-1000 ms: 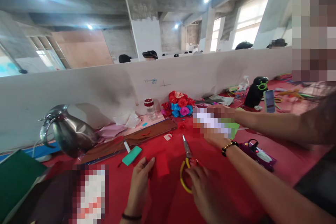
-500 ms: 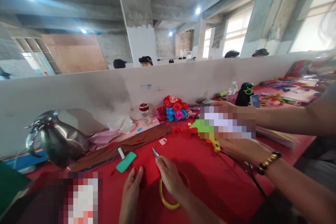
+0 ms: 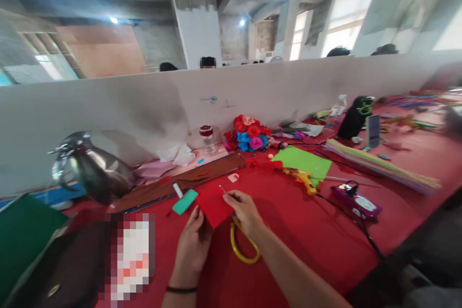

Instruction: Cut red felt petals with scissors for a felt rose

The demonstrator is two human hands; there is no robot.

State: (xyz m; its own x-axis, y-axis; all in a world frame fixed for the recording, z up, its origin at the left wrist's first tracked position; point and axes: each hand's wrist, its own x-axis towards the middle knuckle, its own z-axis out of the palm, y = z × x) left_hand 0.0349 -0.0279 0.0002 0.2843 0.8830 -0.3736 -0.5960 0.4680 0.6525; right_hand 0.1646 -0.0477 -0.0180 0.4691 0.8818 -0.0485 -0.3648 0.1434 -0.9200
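My left hand (image 3: 194, 240) pinches the lower left edge of a red sheet (image 3: 215, 207) between thumb and fingers. At the sheet's right side is my right hand (image 3: 246, 211), fingers closed on scissors; a yellow handle loop (image 3: 243, 245) hangs below it and a thin metal tip shows above the fingertips. The tip lies close to the sheet's upper edge. Just left of the sheet is a teal block (image 3: 185, 202) beside a small white stick (image 3: 178, 190). A small pale pink scrap (image 3: 233, 178) lies beyond the sheet.
A metal jug (image 3: 97, 168) stands at left, near a dark bag (image 3: 65, 260). Paper flowers (image 3: 249, 134) and a lidded jar (image 3: 207, 139) stand by the partition. To the right are green paper (image 3: 303, 161), a yellow glue gun (image 3: 306, 184), a purple power strip (image 3: 357, 202) and paper strips (image 3: 382, 166).
The other person's arms have left the right side, uncovering the green paper and power strip. My left hand has come up with the red sheet, now raised and more visible. The view has tilted down.
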